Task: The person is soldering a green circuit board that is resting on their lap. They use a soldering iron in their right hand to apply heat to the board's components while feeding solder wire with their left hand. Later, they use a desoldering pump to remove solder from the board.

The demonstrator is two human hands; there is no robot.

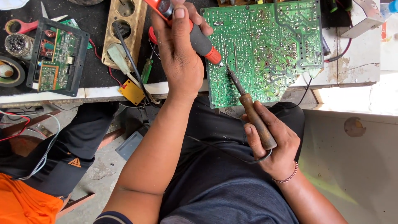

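Both hands [181, 54] [273, 141] poised over board [265, 45].

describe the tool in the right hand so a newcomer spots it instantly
Start at the big green circuit board overhanging the bench edge. Below it, the right hand holds a wooden-handled soldering iron, its dark metal tip touching the board; the neighbouring red-and-black tool has no wood.

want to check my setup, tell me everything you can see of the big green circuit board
The big green circuit board lies flat on the white workbench, solder side up, dotted with silvery joints and pale traces. Its lower right corner looks cut or broken off, and its lower edge overhangs the bench. The soldering iron in the right hand and the desoldering pump in the left hand both meet it near the left edge.
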